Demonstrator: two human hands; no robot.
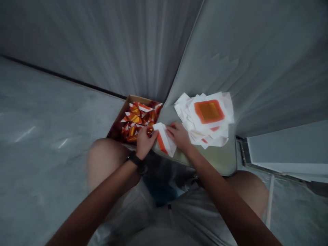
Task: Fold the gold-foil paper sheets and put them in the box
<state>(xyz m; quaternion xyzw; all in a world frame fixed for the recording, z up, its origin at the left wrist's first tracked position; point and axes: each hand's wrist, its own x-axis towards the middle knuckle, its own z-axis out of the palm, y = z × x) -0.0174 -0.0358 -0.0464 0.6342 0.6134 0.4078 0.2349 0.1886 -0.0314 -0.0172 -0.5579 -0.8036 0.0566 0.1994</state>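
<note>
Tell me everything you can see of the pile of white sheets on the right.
The pile of white paper sheets is a loose, uneven heap, its corners fanning out at different angles. The top sheet bears an orange-red square band around an amber centre, and orange marks show on sheets beneath it. The pile lies on a pale green padded surface. The right hand is at its near left edge, though whether they touch is hard to tell.
</note>
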